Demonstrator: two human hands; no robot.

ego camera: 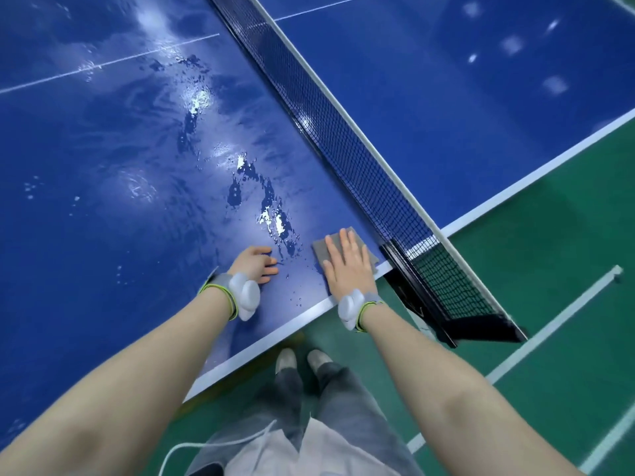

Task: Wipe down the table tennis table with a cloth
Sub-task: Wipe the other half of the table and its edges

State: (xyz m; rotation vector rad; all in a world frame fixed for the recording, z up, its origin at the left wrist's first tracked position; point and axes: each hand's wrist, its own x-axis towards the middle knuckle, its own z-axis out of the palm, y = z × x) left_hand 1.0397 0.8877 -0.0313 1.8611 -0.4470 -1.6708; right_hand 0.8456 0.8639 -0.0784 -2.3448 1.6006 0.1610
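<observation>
The blue table tennis surface [103, 166] fills most of the view, hard, flat and glossy, and it looks slick where streaks and small pools of water [271, 214] lie in a band running from near the hands up toward the middle of this half. The net [343, 132] crosses diagonally on the right, with its black post clamp [412, 269] fixed at the near edge; the mesh will likely give if brushed, while the clamp is rigid and would block a wiping stroke. The grey cloth [357, 249] lies flat on the surface in the corner just beside the clamp and close to the white edge line. It appears thin, soft and light, so it probably slides easily on the wet film and may bunch up if pushed from one corner. The right hand [347, 266] lies on it with fingers straight and spread, palm pressing down, which seems the sensible hold: broad pressure across the middle rather than a pinch. The left hand [256, 264] rests on the bare wet surface just left of the cloth, fingers loosely bent and holding nothing, apparently as a brace.
</observation>
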